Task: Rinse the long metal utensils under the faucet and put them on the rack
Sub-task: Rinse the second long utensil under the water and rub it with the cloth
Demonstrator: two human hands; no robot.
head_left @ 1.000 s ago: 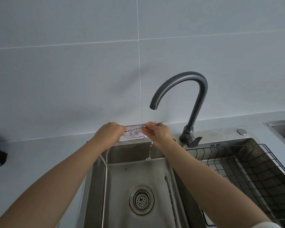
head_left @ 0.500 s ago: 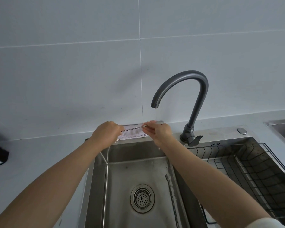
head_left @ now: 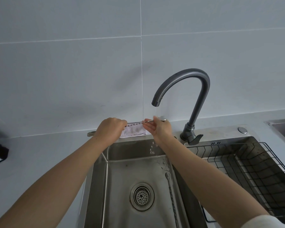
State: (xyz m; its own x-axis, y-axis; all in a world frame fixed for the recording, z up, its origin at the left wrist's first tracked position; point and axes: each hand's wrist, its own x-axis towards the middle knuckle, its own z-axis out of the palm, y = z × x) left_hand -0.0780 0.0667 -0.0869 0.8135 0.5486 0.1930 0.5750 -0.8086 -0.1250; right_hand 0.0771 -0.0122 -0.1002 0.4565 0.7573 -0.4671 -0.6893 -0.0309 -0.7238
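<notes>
Two long metal utensils, both short of the rack.

1. Spare utensil (head_left: 171,196): twisted shaft, lying flat on the sink (head_left: 120,186) floor, below and nearer than the faucet (head_left: 199,104) spout, just right of the drain (head_left: 142,196). Nobody touches it.
2. Rack (head_left: 247,171): black wire, right of the faucet base, set down in the adjoining basin. No utensil visible in it.
3. Left grip (head_left: 109,129): left of the spout, fingers curled round the held utensil (head_left: 136,123); the pronged end juts out beyond it over the surface.
4. Right grip (head_left: 160,129): directly under the spout, pinching the same utensil near its bowl end, in the stream (head_left: 155,112).
5. Cloth (head_left: 133,132): folded on the sink ledge behind the shaft, left of the faucet base.

Hazards, as judged: a thin wet shaft may slip from the right pinch and drop onto item 1. Water may run along the level shaft and drip off the pronged end onto the surface. On transfer, so slim a piece may fall through the wire gaps unless laid across them.
</notes>
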